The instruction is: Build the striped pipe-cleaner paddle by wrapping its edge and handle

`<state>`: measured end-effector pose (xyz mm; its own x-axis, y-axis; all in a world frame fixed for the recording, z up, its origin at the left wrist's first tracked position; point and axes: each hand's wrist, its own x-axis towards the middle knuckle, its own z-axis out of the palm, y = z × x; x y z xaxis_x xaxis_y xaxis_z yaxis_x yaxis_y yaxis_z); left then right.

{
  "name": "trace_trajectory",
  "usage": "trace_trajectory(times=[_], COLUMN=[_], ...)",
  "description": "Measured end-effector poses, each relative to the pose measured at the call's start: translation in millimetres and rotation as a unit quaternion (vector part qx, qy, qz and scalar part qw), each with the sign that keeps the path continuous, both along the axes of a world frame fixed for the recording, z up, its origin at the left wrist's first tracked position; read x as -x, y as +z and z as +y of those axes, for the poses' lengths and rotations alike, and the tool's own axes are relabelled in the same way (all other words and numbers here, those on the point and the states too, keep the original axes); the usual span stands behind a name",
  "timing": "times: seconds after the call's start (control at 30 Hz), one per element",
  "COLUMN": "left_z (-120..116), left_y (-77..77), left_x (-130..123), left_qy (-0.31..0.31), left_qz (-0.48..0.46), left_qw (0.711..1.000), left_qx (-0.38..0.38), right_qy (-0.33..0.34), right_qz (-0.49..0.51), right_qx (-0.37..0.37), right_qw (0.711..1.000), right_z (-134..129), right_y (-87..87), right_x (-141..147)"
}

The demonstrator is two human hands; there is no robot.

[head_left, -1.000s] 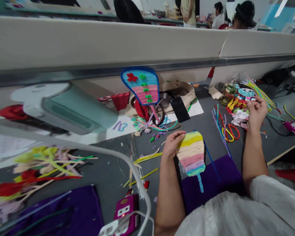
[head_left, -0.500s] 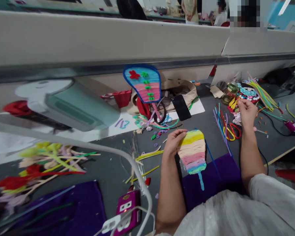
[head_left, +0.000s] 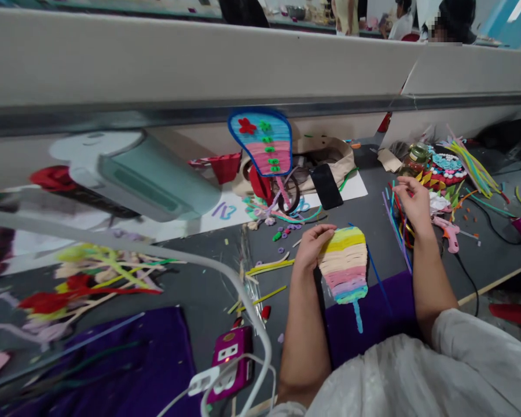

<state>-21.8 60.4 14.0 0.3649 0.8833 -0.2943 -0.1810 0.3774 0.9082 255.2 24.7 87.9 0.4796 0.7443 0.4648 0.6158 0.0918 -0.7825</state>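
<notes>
My left hand (head_left: 313,246) grips the upper left edge of a striped piece (head_left: 345,260) in yellow, cream, pink, purple and blue, with a light blue stem at its bottom. It is over a purple cloth (head_left: 382,307). My right hand (head_left: 412,200) is raised above the coloured pipe cleaners (head_left: 393,226), its fingers curled; whether anything small is between them I cannot make out. Partly behind my right wrist are the scissors. A pink glue gun (head_left: 450,233) lies just right of that wrist.
A blue-rimmed fan-shaped piece (head_left: 267,145) stands at the back near a black phone (head_left: 326,186). Left are a green lamp-like device (head_left: 156,179), a white cable and loose pipe cleaners (head_left: 91,284). A purple power strip (head_left: 232,362) lies in front. A glass jar (head_left: 417,157) stands back right.
My right hand has moved left, away from the yellow petals, and the pink glue gun now shows. My left hand still holds the striped piece. The view has shifted slightly.
</notes>
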Motion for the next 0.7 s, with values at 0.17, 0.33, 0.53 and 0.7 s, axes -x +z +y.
trace_trajectory(times=[0.17, 0.33, 0.53, 0.7], left_z=[-1, -2, -3, -3], left_y=[3.0, 3.8, 5.5, 6.9], left_x=[0, 0, 0, -2], left_qy=[0.002, 0.01, 0.012, 0.017], left_qz=[-0.016, -0.022, -0.036, -0.033], left_qw=[1.0, 1.0, 0.999, 0.999], left_qx=[0.004, 0.005, 0.01, 0.012], right_qy=[0.024, 0.045, 0.078, 0.07], right_qz=[0.015, -0.057, -0.004, -0.075], right_qx=[0.061, 0.029, 0.124, 0.089], right_qw=[0.998, 0.997, 0.989, 0.991], right_z=[6, 16, 25, 21], right_y=[-1.8, -3.3, -15.7, -26.2], right_x=[22, 42, 62, 64])
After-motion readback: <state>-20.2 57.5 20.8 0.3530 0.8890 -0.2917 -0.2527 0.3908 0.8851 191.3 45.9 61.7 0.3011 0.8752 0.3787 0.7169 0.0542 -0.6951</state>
